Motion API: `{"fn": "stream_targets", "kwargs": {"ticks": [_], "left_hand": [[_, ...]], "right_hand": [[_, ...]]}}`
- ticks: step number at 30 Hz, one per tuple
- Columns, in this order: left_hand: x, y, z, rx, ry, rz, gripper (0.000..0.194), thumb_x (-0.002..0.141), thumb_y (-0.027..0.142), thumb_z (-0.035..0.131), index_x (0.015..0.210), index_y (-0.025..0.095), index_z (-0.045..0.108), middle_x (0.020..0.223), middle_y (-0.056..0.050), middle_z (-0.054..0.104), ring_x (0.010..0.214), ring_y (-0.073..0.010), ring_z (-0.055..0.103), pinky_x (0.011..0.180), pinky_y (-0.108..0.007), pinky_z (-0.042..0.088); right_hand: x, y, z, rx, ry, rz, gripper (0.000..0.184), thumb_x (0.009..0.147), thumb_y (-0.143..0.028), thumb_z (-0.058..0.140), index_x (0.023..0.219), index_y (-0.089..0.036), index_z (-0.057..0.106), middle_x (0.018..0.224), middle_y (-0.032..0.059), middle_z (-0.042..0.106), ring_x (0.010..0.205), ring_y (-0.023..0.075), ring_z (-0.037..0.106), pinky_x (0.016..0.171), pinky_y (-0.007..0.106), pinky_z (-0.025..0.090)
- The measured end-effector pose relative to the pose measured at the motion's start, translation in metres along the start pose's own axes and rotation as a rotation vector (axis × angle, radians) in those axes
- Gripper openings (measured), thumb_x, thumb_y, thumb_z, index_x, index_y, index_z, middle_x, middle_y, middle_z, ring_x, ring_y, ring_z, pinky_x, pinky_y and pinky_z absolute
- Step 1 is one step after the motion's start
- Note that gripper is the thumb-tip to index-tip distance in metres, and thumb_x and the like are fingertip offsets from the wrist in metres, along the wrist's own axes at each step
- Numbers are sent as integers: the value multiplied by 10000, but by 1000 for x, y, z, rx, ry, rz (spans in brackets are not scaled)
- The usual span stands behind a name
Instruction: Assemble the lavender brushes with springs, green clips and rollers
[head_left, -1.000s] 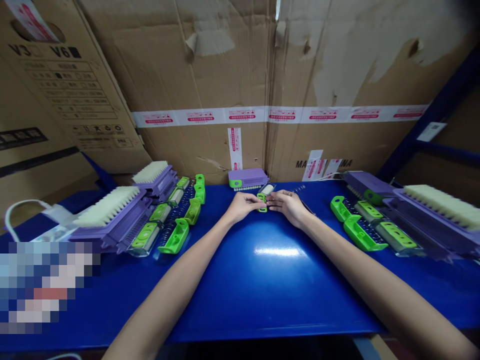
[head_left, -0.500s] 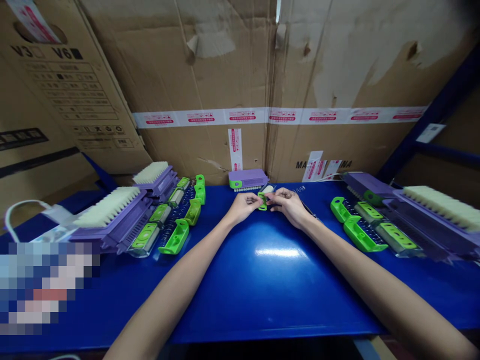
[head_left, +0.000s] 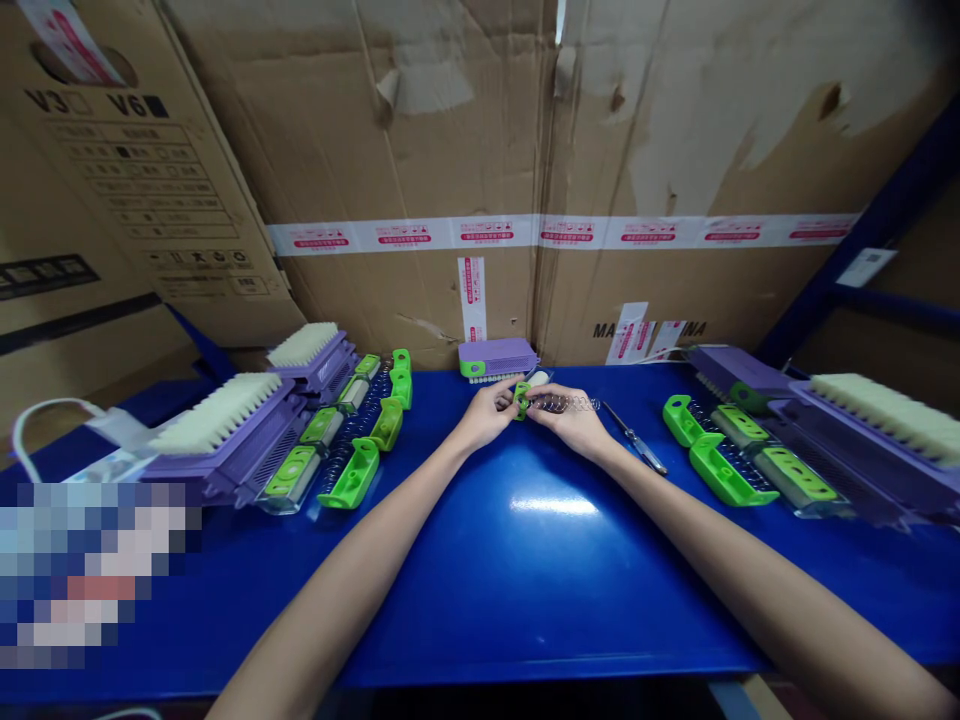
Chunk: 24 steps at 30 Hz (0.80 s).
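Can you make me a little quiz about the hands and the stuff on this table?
1. What colour is the table: A red, B blue or C yellow?
2. True or false: the thin tool lies nearer the right hand than the left hand.
3. Fill the gap: the hands hold a green part and a coiled metal ____.
Key: 1 B; 2 true; 3 spring.
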<state>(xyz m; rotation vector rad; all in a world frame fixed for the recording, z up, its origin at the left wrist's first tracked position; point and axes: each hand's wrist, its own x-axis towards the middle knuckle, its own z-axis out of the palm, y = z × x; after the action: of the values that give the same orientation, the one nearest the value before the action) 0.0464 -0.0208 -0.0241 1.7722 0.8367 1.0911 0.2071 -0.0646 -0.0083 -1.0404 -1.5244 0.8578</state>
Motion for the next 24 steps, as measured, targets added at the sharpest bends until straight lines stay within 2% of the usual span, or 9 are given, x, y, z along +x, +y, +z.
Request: {"fn": "stream_targets", "kwargs": {"ticks": [6,8,13,24], "left_hand": [[-1,1,0,-7,8,1,305,730,220,669,1004,136,566,652,31,579,619,-102,571,631,-225,449],[-2,2,0,-24,10,-17,305,730,256,682,981,141,555,666,21,601,632,-111,590,638,-230,457],[-1,1,0,-71,14,-35,423,714,262,707,1090,133,561,720,-5,649,715,-143,639,707,-262,490],[1,-5,0,-47,36,-40,407,733,95,625,1139,111,614,997,-98,714,898,-185,669,826,-316,529]], "right_hand": [[3,2,-2,51,30,37,206,609,-262,739,794,-185,694,804,23,715,741,169,655,735,297,518],[4,3,-3,84,45,68,223,592,-263,753,789,-180,690,801,25,715,755,176,659,750,305,521],[5,5,-2,140,52,131,281,552,-288,790,785,-173,683,773,27,713,738,180,662,740,315,530],[4,8,2,125,8,118,295,556,-297,790,807,-181,688,785,25,720,734,178,669,754,325,542]]}}
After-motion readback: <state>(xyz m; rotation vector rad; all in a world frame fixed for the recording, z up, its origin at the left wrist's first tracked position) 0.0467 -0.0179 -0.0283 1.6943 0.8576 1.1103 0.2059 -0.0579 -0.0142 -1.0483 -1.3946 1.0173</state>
